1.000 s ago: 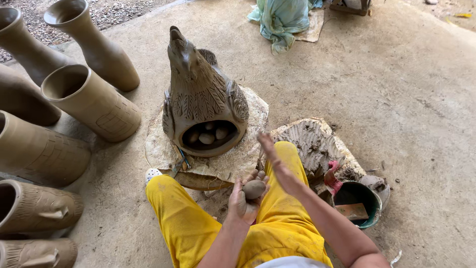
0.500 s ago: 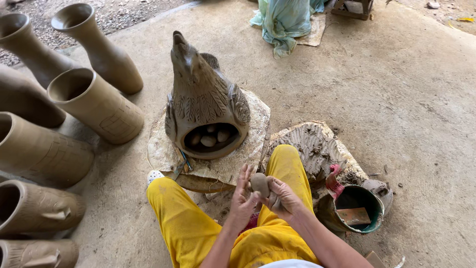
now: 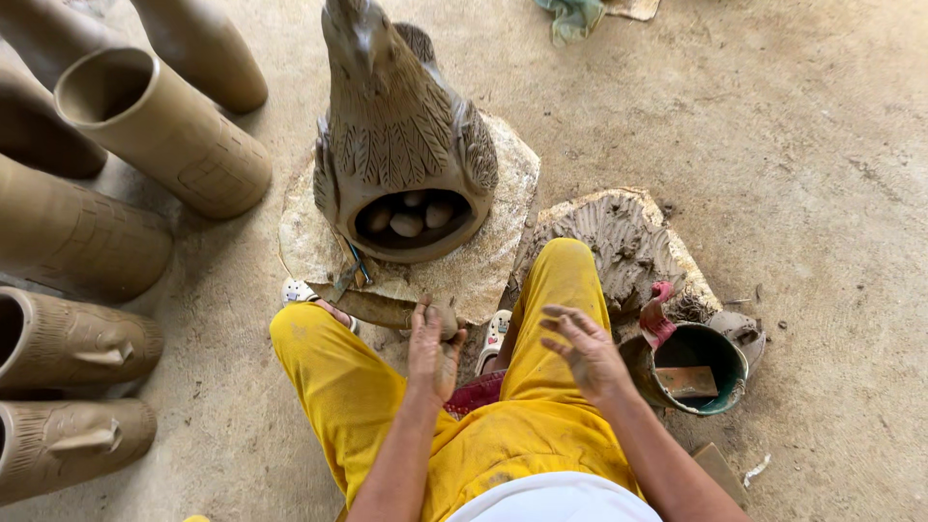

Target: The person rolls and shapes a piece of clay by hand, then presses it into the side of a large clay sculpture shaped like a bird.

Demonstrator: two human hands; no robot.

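Seen from the head camera, a small lump of clay (image 3: 443, 319) is gripped in the closed fingers of the left hand (image 3: 432, 350) between yellow-trousered knees, just before a bird-shaped clay sculpture (image 3: 398, 135) on a stone slab (image 3: 483, 261), while the right hand (image 3: 583, 350) is held open, empty, beside a green bucket (image 3: 698, 372).

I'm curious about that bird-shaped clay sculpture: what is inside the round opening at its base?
Inside the tall grey bird-shaped clay sculpture, several small rounded pale clay lumps lie in the dark hollow. How far the hollow reaches upward is hidden by the sculpture's wall.
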